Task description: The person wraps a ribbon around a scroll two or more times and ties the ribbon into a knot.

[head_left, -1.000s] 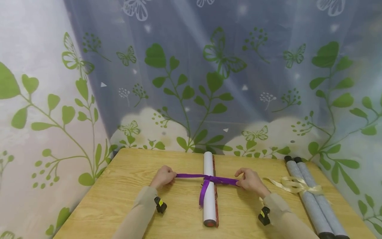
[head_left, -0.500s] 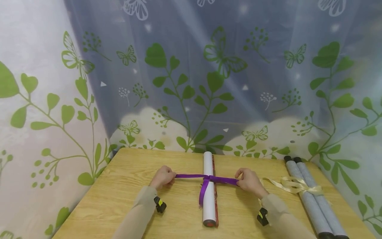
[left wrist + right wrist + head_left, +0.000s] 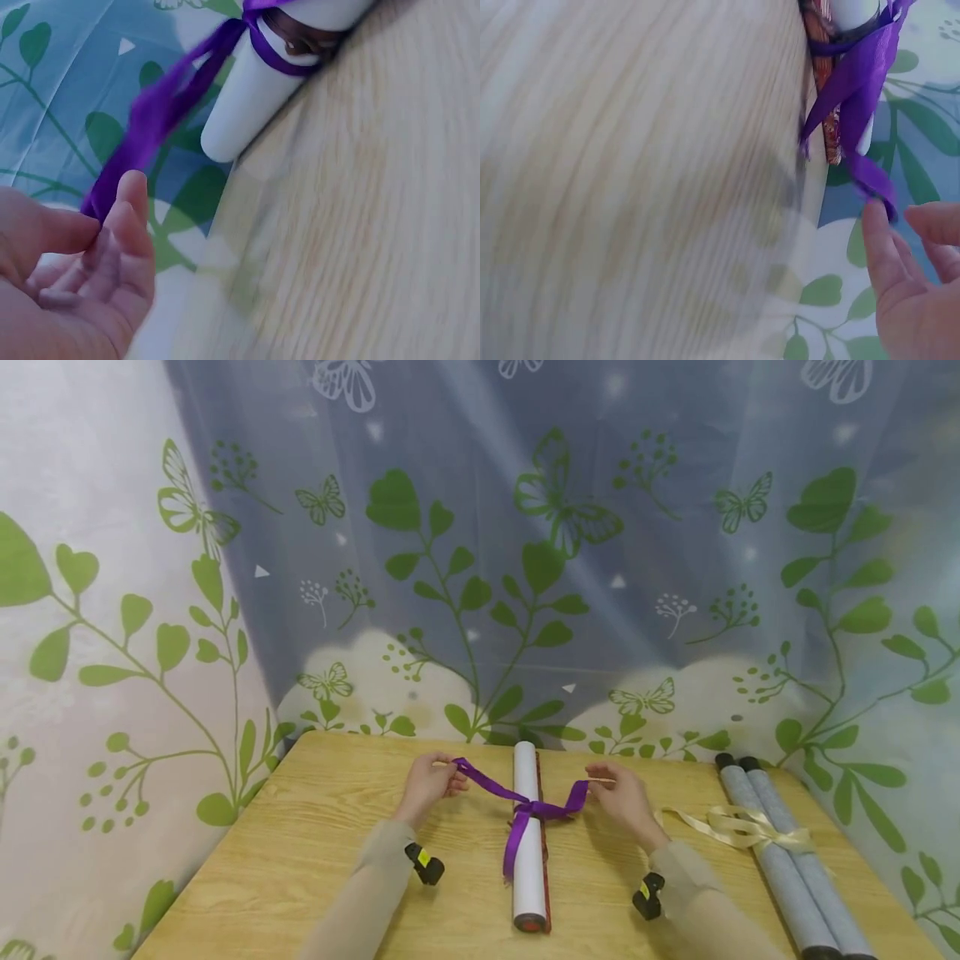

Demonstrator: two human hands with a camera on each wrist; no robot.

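A white roll point(image 3: 529, 868) with a dark end lies lengthwise on the wooden table, a red patterned strip point(image 3: 823, 82) along its right side. Tied round its middle is a purple ribbon point(image 3: 551, 812), with one tail hanging toward the near end. To the left of the roll, my left hand point(image 3: 433, 783) pinches a raised ribbon tail between thumb and fingers. On the other side, my right hand point(image 3: 621, 793) has its thumb and forefinger apart. The other ribbon end curls upward right at the forefinger's tip in the right wrist view.
Two grey rolls point(image 3: 787, 860) with black ends lie side by side at the table's right, bound with a cream ribbon bow point(image 3: 738, 827). A curtain point(image 3: 450, 568) printed with leaves and butterflies hangs behind the wooden table point(image 3: 300, 860).
Both hands have risen and come closer to the roll. The ribbon tails, earlier pulled straight out sideways, now slacken and bend upward. The right hand's fingers have parted from the ribbon.
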